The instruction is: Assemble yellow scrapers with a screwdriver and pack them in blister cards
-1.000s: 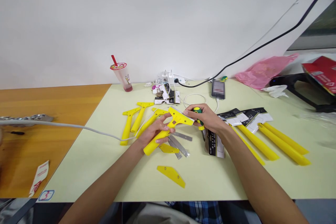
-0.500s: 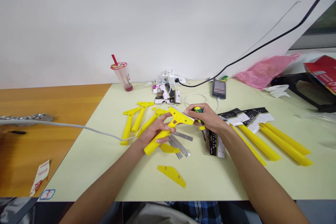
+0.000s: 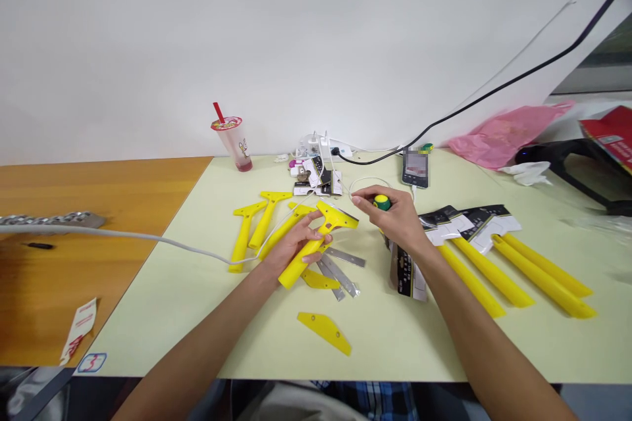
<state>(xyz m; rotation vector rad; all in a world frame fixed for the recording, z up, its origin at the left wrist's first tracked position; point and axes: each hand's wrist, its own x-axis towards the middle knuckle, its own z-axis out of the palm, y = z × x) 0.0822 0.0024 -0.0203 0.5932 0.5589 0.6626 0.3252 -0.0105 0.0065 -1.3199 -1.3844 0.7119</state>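
Observation:
My left hand (image 3: pixel 291 241) is wrapped round the handle of a yellow scraper (image 3: pixel 297 268), whose wide head points up and away. Tucked in my right hand (image 3: pixel 401 216) is a screwdriver (image 3: pixel 382 202) with a green and yellow handle; its shaft is mostly hidden. The right thumb and index finger pinch together just above and right of the scraper head; whether something tiny is between them I cannot tell. Beneath the scraper lie loose metal blades (image 3: pixel 340 275) and a yellow blade cover (image 3: pixel 320 279). Another yellow cover (image 3: pixel 324 333) lies nearer the table's front edge.
Several yellow scrapers (image 3: pixel 241 240) lie left of my left hand. To the right are packaged yellow scrapers (image 3: pixel 494 273) and a black-and-white package (image 3: pixel 411 276). At the back stand a cup with a straw (image 3: pixel 234 143), a power strip (image 3: pixel 340 147) and a phone (image 3: pixel 415 168). A white cable (image 3: pixel 187 248) crosses the left side.
My right hand has drawn back from the scraper head, up and to the right, with the screwdriver still in it. The scraper in my left hand has turned slightly.

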